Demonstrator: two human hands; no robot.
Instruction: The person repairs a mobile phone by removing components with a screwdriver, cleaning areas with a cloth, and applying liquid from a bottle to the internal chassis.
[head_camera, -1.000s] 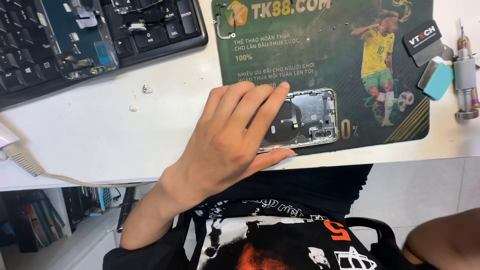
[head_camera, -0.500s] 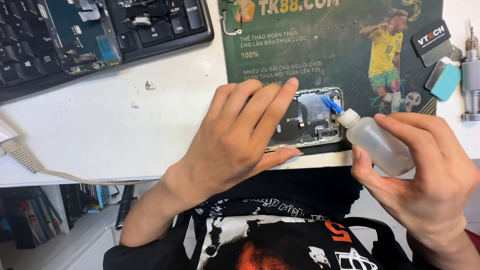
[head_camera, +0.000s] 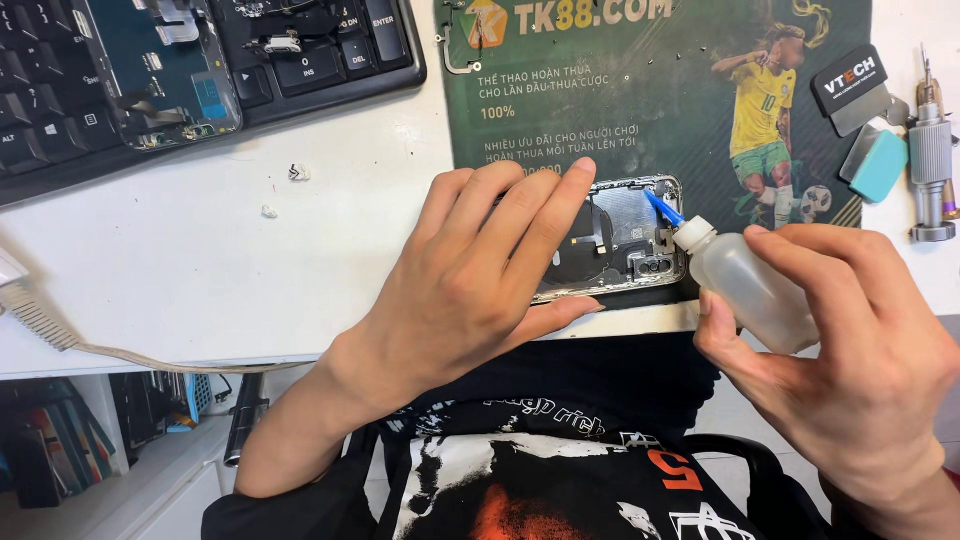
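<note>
Two hands at one opened phone shell, lying flat and open side up on the near edge of a green printed mat, close to the front edge of the white tabletop. Inside the shell: a dark round coil, flat cables, a camera block at the right corner, no screen on it. Pinned by the left hand, fingers stretched flat and close together across the shell's left part, thumb along its near edge; nothing gripped, only pressed down.

New against a second ago: the right hand, then out of view, half a second ago already at the shell's right end, now closed round a small translucent squeeze bottle, thumb beneath, fingers over the top. Bottle tilted towards the shell, thin blue nozzle over the top right corner, just above the camera block; touching or not, cannot tell. As a judgement: bottle brought into place at that corner, with no drop seen out of it. Contents hard to read through the cloudy wall, clear liquid or very little.

Further out, at the mat's right edge: a black pry card, a teal block, a metal hand tool just off the mat. Upper left: a black keyboard carrying a detached screen panel. Between keyboard and left hand, small white scraps; at the far left, a coiled cable
</note>
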